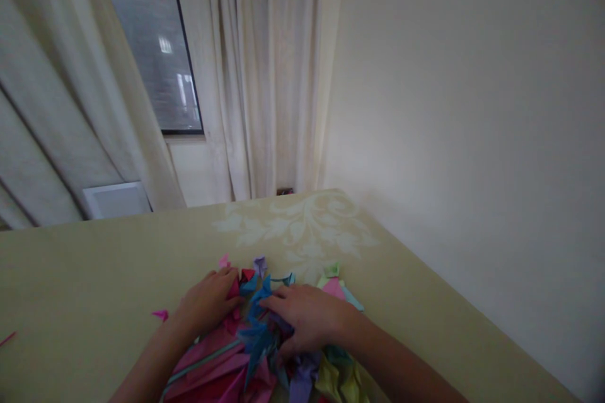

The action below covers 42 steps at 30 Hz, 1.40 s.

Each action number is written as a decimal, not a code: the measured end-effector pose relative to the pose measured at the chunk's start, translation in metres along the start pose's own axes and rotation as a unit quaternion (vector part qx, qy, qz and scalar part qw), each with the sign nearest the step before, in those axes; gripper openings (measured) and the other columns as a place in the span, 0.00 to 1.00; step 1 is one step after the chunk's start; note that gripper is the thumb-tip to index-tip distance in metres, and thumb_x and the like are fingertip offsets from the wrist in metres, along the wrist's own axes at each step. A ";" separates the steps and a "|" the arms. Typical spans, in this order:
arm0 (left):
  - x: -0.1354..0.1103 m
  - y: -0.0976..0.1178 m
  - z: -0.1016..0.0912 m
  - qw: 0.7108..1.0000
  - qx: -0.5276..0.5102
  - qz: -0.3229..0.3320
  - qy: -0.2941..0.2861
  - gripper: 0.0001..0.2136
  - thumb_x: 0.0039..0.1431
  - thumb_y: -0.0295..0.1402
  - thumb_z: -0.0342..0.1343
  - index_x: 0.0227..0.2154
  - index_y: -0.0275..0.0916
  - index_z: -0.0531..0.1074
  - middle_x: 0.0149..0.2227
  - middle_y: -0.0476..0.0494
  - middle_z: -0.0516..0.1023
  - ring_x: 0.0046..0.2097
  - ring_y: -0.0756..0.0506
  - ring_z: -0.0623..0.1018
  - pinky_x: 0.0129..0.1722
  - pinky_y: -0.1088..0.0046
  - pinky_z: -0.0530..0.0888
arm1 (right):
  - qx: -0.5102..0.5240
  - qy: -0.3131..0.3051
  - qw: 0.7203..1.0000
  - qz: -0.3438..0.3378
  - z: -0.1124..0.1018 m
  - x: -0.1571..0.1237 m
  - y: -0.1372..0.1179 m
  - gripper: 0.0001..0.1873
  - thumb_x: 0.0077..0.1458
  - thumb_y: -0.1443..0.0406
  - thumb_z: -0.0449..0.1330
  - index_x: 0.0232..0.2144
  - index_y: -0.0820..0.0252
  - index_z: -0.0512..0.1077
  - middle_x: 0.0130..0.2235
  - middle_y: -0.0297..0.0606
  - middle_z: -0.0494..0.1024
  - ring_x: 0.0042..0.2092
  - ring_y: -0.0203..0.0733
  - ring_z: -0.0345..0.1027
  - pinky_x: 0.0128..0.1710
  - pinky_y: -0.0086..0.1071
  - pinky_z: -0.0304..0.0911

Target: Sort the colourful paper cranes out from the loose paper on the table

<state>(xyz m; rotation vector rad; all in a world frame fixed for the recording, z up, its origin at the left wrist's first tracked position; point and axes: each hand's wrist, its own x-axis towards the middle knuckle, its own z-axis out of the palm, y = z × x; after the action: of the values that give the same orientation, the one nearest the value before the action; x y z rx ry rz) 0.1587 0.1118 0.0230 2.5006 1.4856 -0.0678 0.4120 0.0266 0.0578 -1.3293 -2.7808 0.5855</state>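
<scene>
A heap of folded coloured paper pieces [255,359], pink, blue, purple, yellow and green, lies on a pale yellow-green table [94,277]. My left hand [210,301] rests on the heap's left side, fingers curled over red and pink pieces. My right hand [307,318] lies on the heap's right side, fingers bent and pressed into blue and purple pieces. Whether either hand pinches a single piece is unclear.
A small pink paper scrap [161,313] lies left of the heap. Pink and green sheets [336,286] stick out at the right. Beyond the table hang cream curtains [265,75] beside a window [151,44]. A plain wall [472,138] runs along the table's right edge.
</scene>
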 end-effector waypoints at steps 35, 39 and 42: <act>-0.009 0.017 -0.008 1.000 -0.027 0.000 -0.010 0.21 0.58 0.37 0.57 0.54 0.41 0.74 0.64 0.35 0.74 0.64 0.32 0.73 0.64 0.57 0.68 | 0.004 -0.017 1.000 0.005 0.004 -0.001 -0.006 0.46 0.46 0.52 0.75 0.65 0.50 0.67 0.57 0.44 0.78 0.54 0.58 0.75 0.51 0.41 0.68; -0.008 0.016 -0.007 0.999 -0.034 -0.001 -0.007 0.22 0.58 0.37 0.57 0.56 0.41 0.74 0.65 0.35 0.73 0.65 0.32 0.72 0.66 0.56 0.67 | 0.006 -0.014 1.000 0.004 0.004 -0.001 -0.007 0.44 0.48 0.55 0.74 0.65 0.50 0.67 0.57 0.43 0.78 0.54 0.57 0.75 0.52 0.40 0.67; -0.010 0.017 -0.008 0.999 -0.045 -0.002 -0.011 0.25 0.58 0.38 0.57 0.59 0.43 0.72 0.67 0.35 0.71 0.67 0.33 0.71 0.67 0.55 0.65 | 0.005 -0.014 1.000 0.008 0.005 -0.001 -0.007 0.44 0.48 0.55 0.74 0.66 0.50 0.67 0.57 0.44 0.78 0.55 0.58 0.74 0.52 0.40 0.67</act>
<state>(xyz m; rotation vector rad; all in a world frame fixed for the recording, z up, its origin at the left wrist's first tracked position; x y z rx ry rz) 0.1679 0.0978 0.0356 2.4181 1.4521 -0.0292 0.4064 0.0200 0.0562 -1.3536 -2.7874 0.6219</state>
